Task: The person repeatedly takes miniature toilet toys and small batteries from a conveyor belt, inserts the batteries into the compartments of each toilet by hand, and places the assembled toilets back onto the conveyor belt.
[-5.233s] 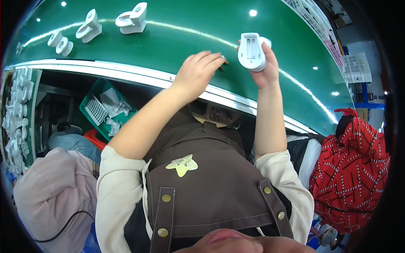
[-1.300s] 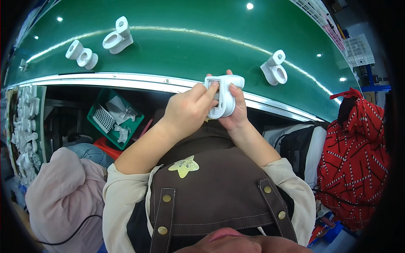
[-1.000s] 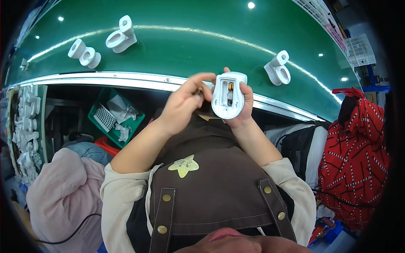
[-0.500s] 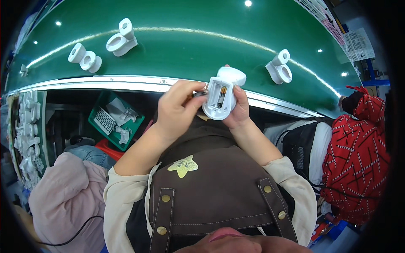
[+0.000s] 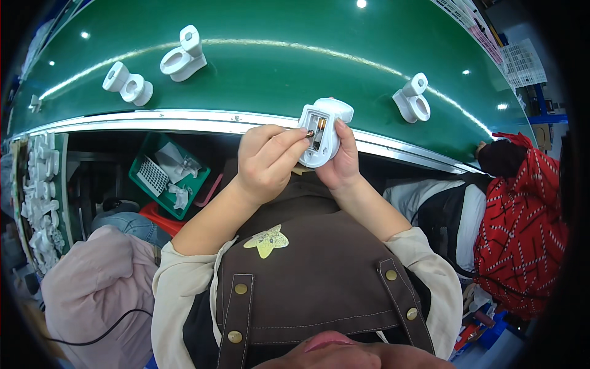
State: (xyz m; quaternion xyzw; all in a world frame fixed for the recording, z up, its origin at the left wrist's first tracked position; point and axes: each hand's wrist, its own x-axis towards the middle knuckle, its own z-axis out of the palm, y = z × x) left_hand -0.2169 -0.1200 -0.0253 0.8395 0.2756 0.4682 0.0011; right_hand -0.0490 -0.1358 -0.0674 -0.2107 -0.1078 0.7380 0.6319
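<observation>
Head view: a glossy green desk (image 5: 295, 77) fills the upper part, a bright streak of reflected light curving across it and a pale metal strip (image 5: 184, 120) trimming its near edge. Before that edge is the wearer's dark brown apron (image 5: 319, 270). Beyond the desk's near right corner is a red patterned cloth (image 5: 522, 227), with another person's hand (image 5: 482, 147) at the corner; a pink garment (image 5: 98, 289) lies lower left. Below the desk's left part stand a column of white moulded pieces (image 5: 43, 197) and a tilted green basket (image 5: 192, 190) holding white parts.

The left hand (image 5: 264, 163) and right hand (image 5: 343, 157) meet over the middle of the near edge. The right is curled firmly round a white toilet-shaped casing (image 5: 330, 140), its open battery compartment turned up. Three similar white pieces stand on the desk: two toward the left end (image 5: 184, 56) (image 5: 129, 85), one nearer the right end (image 5: 413, 98).

Smallest are the batteries: one (image 5: 322, 125) sits in the compartment; the left fingertips, almost closed together, hold another battery (image 5: 310, 133) at its left side.
</observation>
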